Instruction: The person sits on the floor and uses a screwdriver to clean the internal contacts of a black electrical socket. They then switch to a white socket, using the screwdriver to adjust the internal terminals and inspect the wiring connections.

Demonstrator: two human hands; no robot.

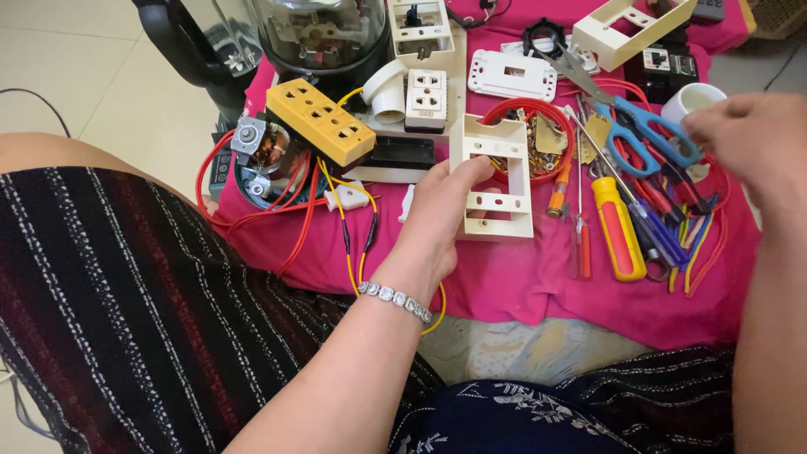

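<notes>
Cream plastic, hollow and rigid: the switch frame [498, 178] in your left hand [437, 220] looks light and stiff, with thin bars that could crack if twisted. Your fingers are clamped on its left edge, thumb over the front; hold it by the thick outer rim, not the cross bars. It sits just left of the red bowl [551, 113] of small metal parts, over the pink cloth [504, 282].

Your right hand [752, 139] hovers right of the bowl, fingers curled beside the blue-handled scissors [643, 134]; whether it pinches anything, I cannot tell.

Left of the bowl: a yellow socket block [321, 122] and a white double outlet [426, 99]. Below-right of the bowl: a yellow-and-red screwdriver [616, 229]. Labels too small to tell.
</notes>
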